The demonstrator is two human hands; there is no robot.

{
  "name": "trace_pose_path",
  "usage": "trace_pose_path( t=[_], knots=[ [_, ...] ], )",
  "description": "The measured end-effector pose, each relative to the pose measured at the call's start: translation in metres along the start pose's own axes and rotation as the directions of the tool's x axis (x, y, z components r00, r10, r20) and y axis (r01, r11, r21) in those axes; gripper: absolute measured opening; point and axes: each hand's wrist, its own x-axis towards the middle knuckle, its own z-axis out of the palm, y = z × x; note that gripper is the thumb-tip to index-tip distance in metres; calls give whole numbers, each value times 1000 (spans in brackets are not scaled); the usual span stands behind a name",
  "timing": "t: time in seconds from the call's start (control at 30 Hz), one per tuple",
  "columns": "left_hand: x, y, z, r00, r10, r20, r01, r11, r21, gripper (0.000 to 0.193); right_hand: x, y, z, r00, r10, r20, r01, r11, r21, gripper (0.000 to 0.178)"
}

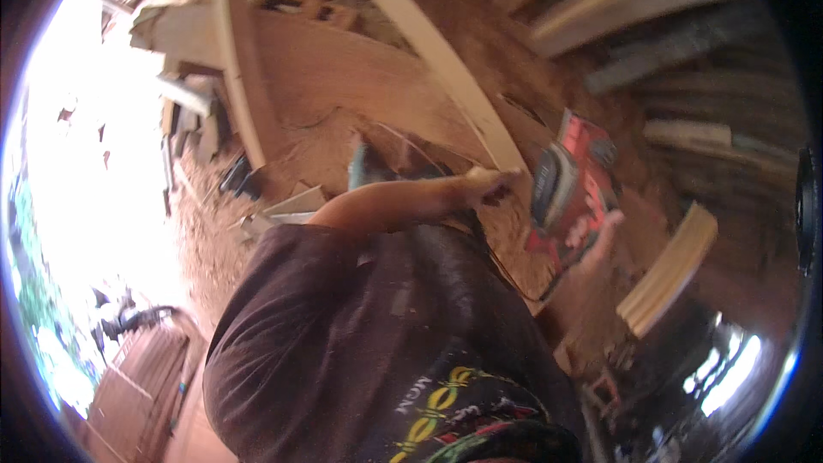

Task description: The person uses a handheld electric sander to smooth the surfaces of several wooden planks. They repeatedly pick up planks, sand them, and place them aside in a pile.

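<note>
My left arm reaches across my body, and my left hand (492, 185) closes on the near end of a long pale wooden strip (441, 60); the fingers are partly in shadow and blurred. The strip runs away from me toward the far middle. To the right of it, my right hand (600, 244) is wrapped round the rear of a red and black electric hand planer (579, 184). A round knob and a metal plate show at the tool's far end. The planer is tilted and apart from the strip, and its underside is hidden.
Another long board (233, 60) lies at the left, across a wide brown plank (343, 77). Offcuts (206, 133) and sawdust cover the ground. A short wood block (669, 270) lies at the right, with stacked timber (634, 0) beyond. A dark cord (514, 283) runs beside me.
</note>
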Motion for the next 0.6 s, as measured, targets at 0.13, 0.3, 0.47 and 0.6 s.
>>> trace_pose_path(
  t=[0.13,0.3,0.47,0.6],
  knots=[
    [-25,1,9,991,80,-107,-70,993,94,61,18,18,-34,993,-102,60,99,994,45,62],
    [-66,11,-2,931,350,-99,-349,937,30,60,5,7,-19,987,-161,-14,160,986,-57,62],
    [-112,51,-10,826,474,-306,-491,871,24,47,18,13,-35,978,-170,119,182,979,-96,56],
    [-164,77,-26,768,500,-400,-552,834,-16,42,10,4,-30,974,-159,163,183,973,-143,55]
  ],
)
